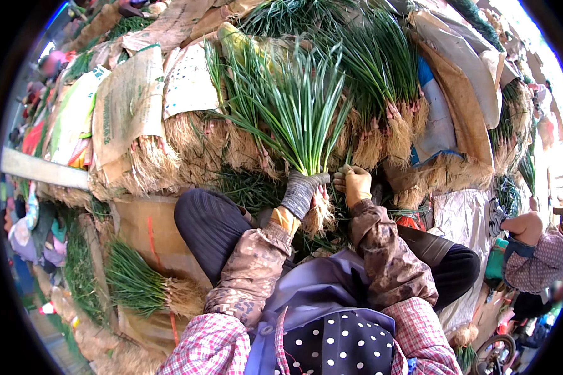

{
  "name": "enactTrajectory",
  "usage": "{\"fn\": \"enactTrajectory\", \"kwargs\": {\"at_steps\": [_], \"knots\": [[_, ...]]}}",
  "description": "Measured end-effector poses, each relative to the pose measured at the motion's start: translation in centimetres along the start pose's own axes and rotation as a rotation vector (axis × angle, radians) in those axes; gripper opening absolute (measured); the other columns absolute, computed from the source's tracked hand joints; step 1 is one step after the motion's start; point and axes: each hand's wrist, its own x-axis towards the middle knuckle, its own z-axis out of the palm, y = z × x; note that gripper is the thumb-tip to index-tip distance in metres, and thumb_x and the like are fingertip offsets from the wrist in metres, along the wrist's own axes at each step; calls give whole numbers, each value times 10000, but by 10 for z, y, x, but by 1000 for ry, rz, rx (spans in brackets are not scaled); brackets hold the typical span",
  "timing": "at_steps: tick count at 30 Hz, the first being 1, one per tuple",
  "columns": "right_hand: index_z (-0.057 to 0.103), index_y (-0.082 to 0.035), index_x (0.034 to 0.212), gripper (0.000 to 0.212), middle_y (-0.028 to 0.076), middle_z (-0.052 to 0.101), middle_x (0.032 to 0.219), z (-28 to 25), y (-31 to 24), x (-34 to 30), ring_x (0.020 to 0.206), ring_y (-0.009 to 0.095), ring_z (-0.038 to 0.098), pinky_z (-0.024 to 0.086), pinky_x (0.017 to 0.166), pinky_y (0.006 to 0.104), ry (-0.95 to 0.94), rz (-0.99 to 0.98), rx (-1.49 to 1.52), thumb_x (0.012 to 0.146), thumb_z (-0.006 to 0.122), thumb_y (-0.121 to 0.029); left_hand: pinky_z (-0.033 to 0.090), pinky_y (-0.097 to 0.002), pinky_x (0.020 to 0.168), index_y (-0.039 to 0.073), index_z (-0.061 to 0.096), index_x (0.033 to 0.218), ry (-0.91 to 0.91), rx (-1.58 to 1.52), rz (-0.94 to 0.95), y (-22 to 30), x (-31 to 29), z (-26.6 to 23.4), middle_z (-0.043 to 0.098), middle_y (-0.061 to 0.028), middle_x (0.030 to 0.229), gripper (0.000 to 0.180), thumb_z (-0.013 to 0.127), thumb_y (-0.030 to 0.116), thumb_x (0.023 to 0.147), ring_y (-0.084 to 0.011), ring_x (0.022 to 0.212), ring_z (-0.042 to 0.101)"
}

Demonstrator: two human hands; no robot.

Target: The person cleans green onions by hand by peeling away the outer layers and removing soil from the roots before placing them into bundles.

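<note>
Your left hand [303, 194], wrapped in grey cloth, closes fully around a bunch of green onions [309, 128], at the point where leaf meets stem. No gap shows inside that grip. The bunch is out in front of your body, its leaves fanned upward and away from you, its roots [319, 219] hanging below the fist. Your right hand [355, 183] is just beside the bunch, on its right, with fingers curled; whether they pinch a thin strand or close on nothing, you cannot tell from this angle.

Handling, as judged: the load is light but top-heavy, since the long leaves spread wide beyond the fist. The leaves look springy and smooth, likely to slide against one another and to crease or snap if squeezed hard. The pale, pinkish stem ends appear firmer. The roots look dry and stringy, apt to tangle and poor to hold. Take hold low, around the gathered stems just above the roots, with firm, even pressure; avoid gripping by the leaf tips.

Surroundings: loose greens [247, 187] lie under and beside the left hand. A heap of onions [381, 69] stands beyond both hands, partly covered by a beige sack [131, 90]. A separate bundle [134, 278] lies to your left on a brown sheet [134, 225], near a red string [153, 244].
</note>
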Motion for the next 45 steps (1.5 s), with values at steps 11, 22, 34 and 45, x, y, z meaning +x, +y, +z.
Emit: {"fn": "enactTrajectory", "kwargs": {"at_steps": [11,22,34,45], "knots": [[551,-19,1083,415,70,595,654,22,27,28,523,131,526,424,486,266,-29,16,-920,780,624,-293,390,-341,289,-21,530,692,129,99,-9,48,-13,-28,480,-108,449,75,603,-40,689,-216,312,454],[607,12,813,245,3,565,649,44,-22,-8,619,71,464,402,578,220,-110,-255,-589,758,666,-219,428,-286,336,1,544,799,-102,-35,-38,18,-9,-23,544,-85,530,111,622,32,727,-193,402,538],[598,-36,930,194,4,586,697,41,-24,-24,536,70,500,401,480,189,-335,-15,244,830,571,-200,481,-245,577,-29,590,870,-403,-178,95,29,-23,-10,578,-72,669,264,578,225,801,-147,620,566],[554,-23,870,222,47,579,725,39,-23,-26,576,130,544,449,438,247,66,-43,172,818,587,-237,386,-209,323,-12,568,723,-270,-202,301,14,-25,-2,548,-78,539,171,620,146,759,-132,365,493]]}}
